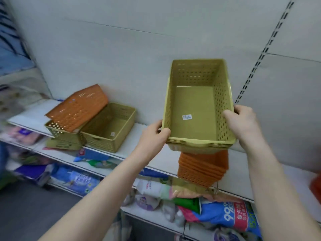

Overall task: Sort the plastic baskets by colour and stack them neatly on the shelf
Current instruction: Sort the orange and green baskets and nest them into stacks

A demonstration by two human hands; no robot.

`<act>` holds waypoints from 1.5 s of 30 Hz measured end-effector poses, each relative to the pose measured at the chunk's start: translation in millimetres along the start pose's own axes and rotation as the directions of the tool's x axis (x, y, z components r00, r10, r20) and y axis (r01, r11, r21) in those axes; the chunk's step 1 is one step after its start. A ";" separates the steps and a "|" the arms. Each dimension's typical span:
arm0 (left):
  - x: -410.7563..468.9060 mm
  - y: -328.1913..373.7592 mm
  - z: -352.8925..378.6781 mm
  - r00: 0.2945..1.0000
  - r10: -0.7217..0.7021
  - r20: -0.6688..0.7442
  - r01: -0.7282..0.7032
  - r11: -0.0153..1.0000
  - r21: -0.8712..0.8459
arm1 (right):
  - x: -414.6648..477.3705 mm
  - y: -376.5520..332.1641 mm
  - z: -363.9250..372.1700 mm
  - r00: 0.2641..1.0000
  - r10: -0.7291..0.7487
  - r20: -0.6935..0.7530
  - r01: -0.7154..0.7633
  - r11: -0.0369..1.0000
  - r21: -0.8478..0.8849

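I hold a yellow-green perforated basket (196,105) in the air, tilted with its open side toward me and a small label on its floor. My left hand (154,134) grips its near left corner; my right hand (243,122) grips its right rim. At least one more yellow-green basket looks nested under it. Below it a stack of several orange baskets (203,167) stands on the white shelf (132,136). Further left on the shelf sit two yellow-green baskets (111,126) (64,134), and an orange basket (79,108) lies upside down, leaning across the left one.
The grey back panel (139,40) has a slotted upright (260,56) at the right. Under the shelf, a lower shelf holds many coloured bags (231,214). Something red-orange (316,185) shows at the right edge. Blurred goods fill the far left.
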State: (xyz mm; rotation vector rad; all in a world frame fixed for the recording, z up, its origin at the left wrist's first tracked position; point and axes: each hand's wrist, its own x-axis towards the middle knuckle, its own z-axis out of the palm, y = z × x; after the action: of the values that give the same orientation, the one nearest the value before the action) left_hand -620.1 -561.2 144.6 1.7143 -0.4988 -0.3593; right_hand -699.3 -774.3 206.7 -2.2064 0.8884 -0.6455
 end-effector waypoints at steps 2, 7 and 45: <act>-1.1 -11.1 -32.4 0.999 0.005 -0.053 -0.003 0.999 0.034 | -7.6 -18.1 35.7 0.999 -0.011 0.041 0.010 0.999 0.035; 5.0 -45.1 -99.2 0.990 0.009 -0.139 0.002 0.997 0.078 | -15.6 -45.3 120.4 0.991 -0.039 0.131 0.036 0.999 0.023; 113.7 -177.8 -407.4 0.986 0.144 -0.089 -0.020 0.624 0.781 | -11.0 -238.9 423.1 0.952 -0.187 0.243 0.218 0.970 -0.104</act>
State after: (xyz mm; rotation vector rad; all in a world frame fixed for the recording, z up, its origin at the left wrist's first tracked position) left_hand -296.8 -248.0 55.5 2.5375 -0.6839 0.0936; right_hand -336.3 -469.0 100.6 -2.4520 0.6034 -0.4201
